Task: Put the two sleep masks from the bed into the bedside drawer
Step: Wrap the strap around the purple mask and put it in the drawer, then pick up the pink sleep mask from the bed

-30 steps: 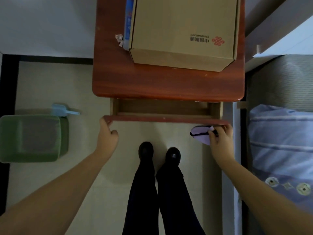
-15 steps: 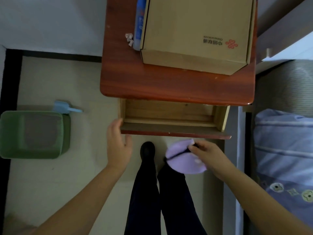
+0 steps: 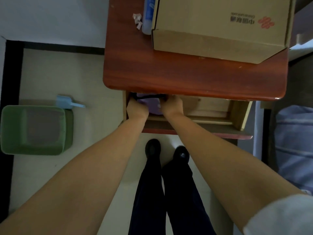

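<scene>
Against the left wall sits a green bin (image 3: 33,129) with a small blue scoop (image 3: 66,101) just beside it on the floor, both well apart from the action. The person stands at the bedside table, both arms reaching into the open drawer (image 3: 237,114). The left hand (image 3: 136,108) and the right hand (image 3: 172,106) are pressed into its left rear corner, either side of a lilac sleep mask (image 3: 153,106) with a black strap that lies on the drawer floor, partly tucked under the table's overhang. The fingers of both hands curl down at the mask's edges and seem to be holding or smoothing it, though the tips are hidden and I cannot tell how firmly they grip. On the red-brown surface (image 3: 186,77) above stands a cardboard box (image 3: 220,28), with a blue bottle and a crumpled scrap at its left. To the far right is the bed (image 3: 294,146) with its striped bedding. My guess is this is the laying-down step for one mask; next the hands should let go, draw out, and go to the bed for the second, which I cannot see here. Half a second ago the mask hung from the right hand in front of the drawer and the left hand was at the drawer's corner; now both are inside.
</scene>
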Available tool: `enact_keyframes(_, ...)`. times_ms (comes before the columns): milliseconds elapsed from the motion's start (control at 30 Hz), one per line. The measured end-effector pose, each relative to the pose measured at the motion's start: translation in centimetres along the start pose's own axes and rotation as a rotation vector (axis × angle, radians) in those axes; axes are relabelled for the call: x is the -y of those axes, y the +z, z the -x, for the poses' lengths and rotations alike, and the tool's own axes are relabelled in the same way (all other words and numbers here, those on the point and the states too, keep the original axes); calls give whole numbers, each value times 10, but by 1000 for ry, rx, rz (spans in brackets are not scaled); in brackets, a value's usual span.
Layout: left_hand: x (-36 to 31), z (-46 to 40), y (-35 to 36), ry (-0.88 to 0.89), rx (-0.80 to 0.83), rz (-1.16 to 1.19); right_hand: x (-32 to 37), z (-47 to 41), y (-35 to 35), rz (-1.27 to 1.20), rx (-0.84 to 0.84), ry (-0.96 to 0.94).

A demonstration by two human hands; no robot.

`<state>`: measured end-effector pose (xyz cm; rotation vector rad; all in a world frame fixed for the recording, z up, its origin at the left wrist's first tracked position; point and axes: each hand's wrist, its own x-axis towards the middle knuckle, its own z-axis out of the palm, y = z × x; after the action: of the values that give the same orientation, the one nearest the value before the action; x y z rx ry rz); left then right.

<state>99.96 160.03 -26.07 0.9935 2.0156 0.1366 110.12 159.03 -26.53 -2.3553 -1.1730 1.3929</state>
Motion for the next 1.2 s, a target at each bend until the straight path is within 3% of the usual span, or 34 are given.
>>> enact_keyframes(200, -11, 13, -6, -235, 124, 177, -4, 24, -29, 66, 32, -9)
enact_keyframes(300, -23, 54, -29, -197, 172, 30, -22, 69, -79, 1, 44, 93)
enact_keyframes(400, -49, 118, -48, 133, 221, -214, -37, 124, -140, -33, -52, 67)
enact_keyframes(533, -118, 192, -35, 641, 311, -453, -65, 171, -223, 188, -414, -38)
enact_keyframes(633, -184, 237, -4, 1003, 321, -603, -99, 185, -284, 301, -602, 35)
enact_keyframes(767, -257, 295, 63, 1291, 382, -779, -173, 197, -359, 233, -704, 182)
enact_keyframes(967, -330, 353, 227, 1467, 488, -933, -321, 185, -446, 110, -717, 409)
enact_keyframes(1033, -351, 363, 296, 1438, 563, -942, -374, 167, -468, 70, -685, 472)
enact_keyframes(1200, -396, 375, 464, 1165, 728, -861, -481, 99, -506, 47, -597, 547)
